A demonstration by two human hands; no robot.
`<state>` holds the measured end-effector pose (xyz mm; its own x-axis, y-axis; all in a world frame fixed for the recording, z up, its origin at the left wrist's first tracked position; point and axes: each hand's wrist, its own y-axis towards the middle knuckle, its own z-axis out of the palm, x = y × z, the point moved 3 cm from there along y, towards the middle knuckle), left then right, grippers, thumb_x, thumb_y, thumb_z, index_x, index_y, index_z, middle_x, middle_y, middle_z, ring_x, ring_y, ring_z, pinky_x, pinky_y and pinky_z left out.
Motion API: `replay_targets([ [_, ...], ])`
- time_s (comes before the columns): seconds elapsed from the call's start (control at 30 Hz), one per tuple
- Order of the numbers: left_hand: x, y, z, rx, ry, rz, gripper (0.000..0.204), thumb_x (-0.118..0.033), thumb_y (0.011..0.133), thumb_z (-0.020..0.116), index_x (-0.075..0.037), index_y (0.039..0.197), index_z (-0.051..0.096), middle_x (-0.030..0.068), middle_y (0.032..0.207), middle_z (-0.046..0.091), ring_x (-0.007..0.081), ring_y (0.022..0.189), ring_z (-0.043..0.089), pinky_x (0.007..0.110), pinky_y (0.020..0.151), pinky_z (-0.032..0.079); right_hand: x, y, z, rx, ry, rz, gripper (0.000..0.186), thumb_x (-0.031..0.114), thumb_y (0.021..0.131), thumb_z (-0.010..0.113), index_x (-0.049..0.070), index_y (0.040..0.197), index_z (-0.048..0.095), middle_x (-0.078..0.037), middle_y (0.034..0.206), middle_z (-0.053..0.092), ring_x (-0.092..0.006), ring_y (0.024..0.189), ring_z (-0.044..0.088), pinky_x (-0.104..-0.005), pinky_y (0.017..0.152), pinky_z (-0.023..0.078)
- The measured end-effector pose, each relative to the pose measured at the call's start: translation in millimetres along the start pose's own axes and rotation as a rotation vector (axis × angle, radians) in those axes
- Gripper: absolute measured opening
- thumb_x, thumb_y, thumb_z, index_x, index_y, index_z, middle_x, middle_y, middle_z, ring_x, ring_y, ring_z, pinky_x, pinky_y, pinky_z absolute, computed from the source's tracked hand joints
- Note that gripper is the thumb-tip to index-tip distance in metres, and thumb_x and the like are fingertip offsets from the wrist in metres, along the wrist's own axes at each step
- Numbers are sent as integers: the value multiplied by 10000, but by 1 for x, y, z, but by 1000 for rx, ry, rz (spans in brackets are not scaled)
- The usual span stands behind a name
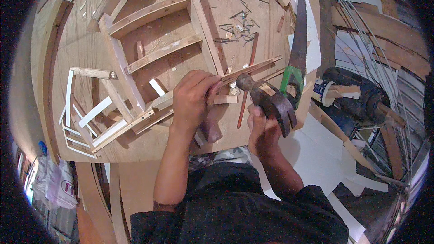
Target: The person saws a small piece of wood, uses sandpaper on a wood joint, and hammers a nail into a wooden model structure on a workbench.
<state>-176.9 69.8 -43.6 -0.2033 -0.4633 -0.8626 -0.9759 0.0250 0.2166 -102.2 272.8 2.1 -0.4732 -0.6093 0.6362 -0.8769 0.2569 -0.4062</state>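
My right hand (264, 131) is closed round the handle of a claw hammer (270, 91), its dark head raised above the table's near right part. My left hand (192, 97) is closed at the near right corner of a wooden frame (156, 47). Its fingertips are bunched near the hammer's striking face, and what they pinch is hidden. Beneath that wrist shows a purplish-brown rounded thing (210, 129) whose kind I cannot make out. Thin wood strips (253, 68) stick out to the right of the left hand. The frame has crosspieces and lies on the wooden table (181, 147).
Loose nails (242, 25) lie scattered beyond the frame. A reddish stick (248, 81) and a green-handled handsaw (296, 58) lie to the right. At left sits a smaller frame with white strips (97, 110). Off the table's right side are a tub (323, 92) and white sheets (312, 142).
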Motion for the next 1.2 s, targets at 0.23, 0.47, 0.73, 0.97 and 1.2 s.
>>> replay_targets([
  [0.23, 1, -5, -1, 22, 22, 3, 184, -69, 793, 837, -41, 964, 776, 96, 937, 742, 292, 872, 717, 399, 773, 593, 32, 11, 7, 240, -70, 38, 416, 288, 1106, 537, 13, 1416, 574, -153, 1351, 615, -260, 1189, 590, -438, 1028, 461],
  [0.47, 1, 2, 1, -7, 11, 15, 215, -63, 757, 850, -55, 964, 791, 96, 951, 748, 300, 917, 724, 416, 840, 595, 37, 18, 12, 37, -330, -365, 377, 266, 1127, 513, -32, 1326, 627, -153, 1063, 674, -255, 1030, 651, -456, 941, 500],
  [0.73, 2, -3, 1, -4, 37, 7, 239, -64, 753, 857, -65, 983, 794, 90, 957, 748, 305, 937, 723, 427, 875, 590, 22, 14, 11, 102, -160, -328, 312, 142, 1048, 635, -8, 1321, 634, -191, 1303, 684, -327, 1210, 654, -441, 1031, 516],
  [0.97, -1, 1, 1, -11, 43, 32, 213, -78, 770, 859, -76, 973, 794, 80, 940, 742, 309, 916, 714, 420, 871, 578, 39, 8, 4, 10, -132, -276, 319, 186, 1040, 632, 10, 1305, 648, -196, 1221, 698, -401, 1157, 659, -496, 995, 517],
  [1.2, 5, -1, 2, 37, 66, -1, 208, -82, 779, 860, -79, 977, 796, 81, 942, 745, 304, 929, 718, 454, 975, 570, 46, 21, 6, 12, -192, -432, 224, 107, 1056, 623, -43, 1194, 715, -205, 1169, 723, -389, 1129, 673, -463, 1025, 500],
])
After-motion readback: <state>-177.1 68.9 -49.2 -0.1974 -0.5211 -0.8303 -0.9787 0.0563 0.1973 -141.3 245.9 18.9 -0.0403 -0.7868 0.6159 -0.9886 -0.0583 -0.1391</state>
